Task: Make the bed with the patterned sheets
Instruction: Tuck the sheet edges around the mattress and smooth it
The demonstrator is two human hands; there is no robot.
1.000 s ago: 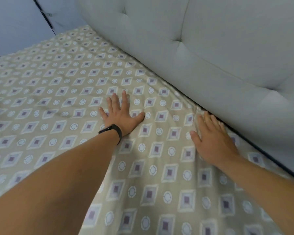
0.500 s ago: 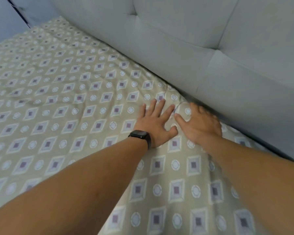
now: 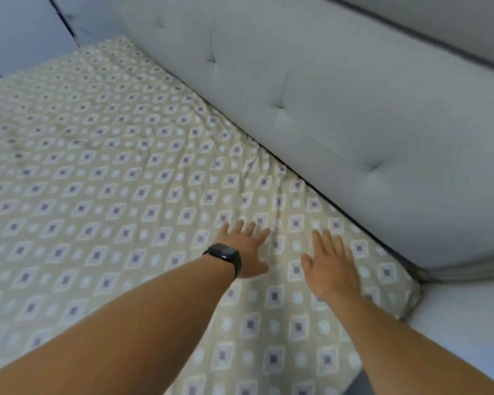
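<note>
A beige patterned sheet [image 3: 103,195] with purple squares and white circles covers the mattress across most of the view. My left hand [image 3: 247,249], a black band at its wrist, lies flat on the sheet with fingers spread. My right hand [image 3: 332,266] lies flat beside it, a short gap to the right, fingers straight and pointing toward the headboard. Small creases run through the sheet [image 3: 277,201] just beyond both hands, near the headboard. The sheet's corner [image 3: 408,297] wraps over the mattress at the right.
A grey tufted headboard [image 3: 340,109] runs diagonally along the sheet's far edge. Bare white mattress [image 3: 468,315] shows past the sheet's corner at the right. A pale blue wall [image 3: 17,32] stands at the upper left.
Both hands slid back along the sheet, away from the headboard, and moved a little apart. The view pulled back, showing the bed's right corner.
</note>
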